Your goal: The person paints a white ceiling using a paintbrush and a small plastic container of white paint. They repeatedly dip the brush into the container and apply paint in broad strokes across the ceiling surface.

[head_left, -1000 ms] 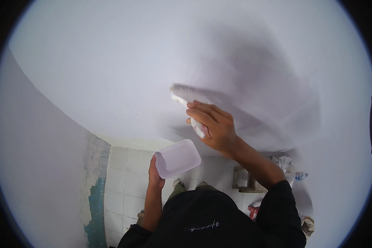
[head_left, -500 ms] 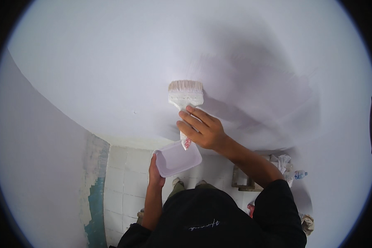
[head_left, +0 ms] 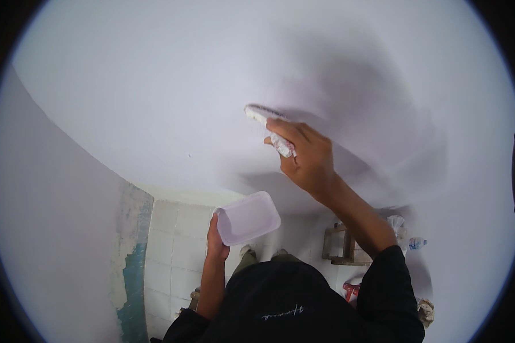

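One brush (head_left: 257,115), centre frame, is gripped by the right hand (head_left: 308,155); the left hand (head_left: 216,238) holds a lilac tray (head_left: 255,234) below. Brushing the wall (head_left: 154,114) seems the step; the next likely calls for even pressure.

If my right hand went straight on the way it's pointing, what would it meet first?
Most likely the pale wall. Your right hand points up and left, with the brush leading; whether its bristles touch the wall, I can't tell from this view.
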